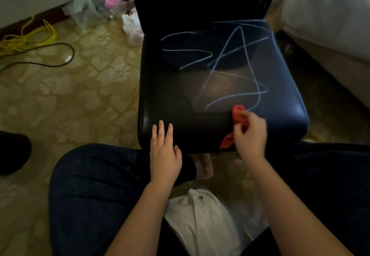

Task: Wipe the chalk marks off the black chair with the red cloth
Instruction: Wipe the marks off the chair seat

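The black chair [164,95] stands in front of me, its seat crossed by looping pale chalk marks [226,59] from the middle to the right side. More chalk lines show on the backrest at the top. My right hand [250,133] grips the bunched red cloth [238,113] at the seat's front right, and the cloth's tip touches the lowest chalk loop. A red corner hangs below the hand over the seat's front edge. My left hand [165,149] rests with straight fingers on the front edge of the seat, left of the cloth.
My knees in dark trousers flank the chair's front. A white bag [202,215] lies between my legs. On the patterned floor to the left are yellow cord [34,37], a black cable [50,63] and plastic bags [104,3]. A white-covered bed [328,15] borders the right.
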